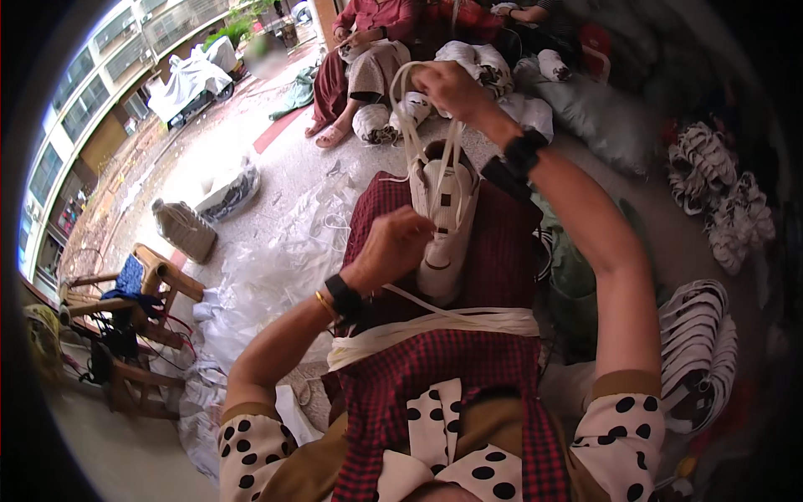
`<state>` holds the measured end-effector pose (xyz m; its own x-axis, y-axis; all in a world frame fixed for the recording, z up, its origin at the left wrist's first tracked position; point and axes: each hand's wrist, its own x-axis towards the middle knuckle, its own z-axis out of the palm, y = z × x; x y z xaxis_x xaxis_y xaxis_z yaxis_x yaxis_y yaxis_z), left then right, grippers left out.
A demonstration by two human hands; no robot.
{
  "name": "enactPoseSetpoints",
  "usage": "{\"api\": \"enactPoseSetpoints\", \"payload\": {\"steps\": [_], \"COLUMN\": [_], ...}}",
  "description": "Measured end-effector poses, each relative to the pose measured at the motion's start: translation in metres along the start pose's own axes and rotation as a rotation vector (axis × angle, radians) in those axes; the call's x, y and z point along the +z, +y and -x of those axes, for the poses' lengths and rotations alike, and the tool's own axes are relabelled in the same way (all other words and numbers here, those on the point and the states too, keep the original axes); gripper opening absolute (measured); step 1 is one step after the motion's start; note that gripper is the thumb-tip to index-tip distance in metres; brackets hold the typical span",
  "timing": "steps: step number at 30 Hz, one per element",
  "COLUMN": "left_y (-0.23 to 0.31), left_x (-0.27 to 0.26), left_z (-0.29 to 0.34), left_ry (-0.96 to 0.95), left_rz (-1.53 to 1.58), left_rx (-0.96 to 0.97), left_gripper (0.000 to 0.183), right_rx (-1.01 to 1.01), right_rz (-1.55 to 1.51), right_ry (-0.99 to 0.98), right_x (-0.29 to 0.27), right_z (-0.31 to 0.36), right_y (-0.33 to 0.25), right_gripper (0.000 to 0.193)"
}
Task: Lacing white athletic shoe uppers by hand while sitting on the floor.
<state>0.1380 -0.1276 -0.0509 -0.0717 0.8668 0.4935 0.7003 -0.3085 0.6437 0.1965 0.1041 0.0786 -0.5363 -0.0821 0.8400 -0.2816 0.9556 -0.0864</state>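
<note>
A pale sneaker (456,251) lies on my lap over a dark red checked apron (385,305), its toe toward me and its opening away. Cream shoelace (403,105) runs from the sneaker's upper part up to my right hand (452,90), which is raised beyond the shoe with the fingers closed on the lace. It hangs there in long loops. At the shoe's left side is my left hand (391,244), its fingers pinched together near the lacing; what they hold, if anything, is hidden. A bundle of cream laces (439,322) lies across my waist.
Crumpled clear plastic sheeting (268,276) covers the floor at left, beside a wooden stool (138,293) and a woven basket (184,230). Strung white shoe pieces (698,343) lie at right, near a grey sack (598,121). Other people sit at the back, one in red clothing (381,21).
</note>
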Motion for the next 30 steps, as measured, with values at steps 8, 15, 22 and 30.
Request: {"api": "enactPoseSetpoints", "payload": {"steps": [8,15,22,30], "left_y": [-0.024,-0.028,-0.038,-0.032], "left_x": [0.008,-0.002,-0.001,-0.007], "left_z": [-0.019,-0.009,-0.010,0.005], "left_ry": [-0.105,-0.049,-0.061,0.016], "left_rz": [-0.155,0.256,0.071,0.186], "left_rx": [0.194,-0.271,-0.237,-0.259], "left_gripper": [0.009,0.008,0.008,0.012], "right_rx": [0.658,0.715,0.631,0.377], "right_rz": [-0.659,-0.855,-1.037,-1.198], "right_ry": [0.019,0.143,0.552,0.275], "right_x": [-0.053,-0.077,-0.147,-0.189], "right_z": [0.033,0.039,0.022,0.012], "right_y": [-0.051,-0.091,-0.127,-0.180], "right_gripper": [0.031,0.034,0.024,0.026]}}
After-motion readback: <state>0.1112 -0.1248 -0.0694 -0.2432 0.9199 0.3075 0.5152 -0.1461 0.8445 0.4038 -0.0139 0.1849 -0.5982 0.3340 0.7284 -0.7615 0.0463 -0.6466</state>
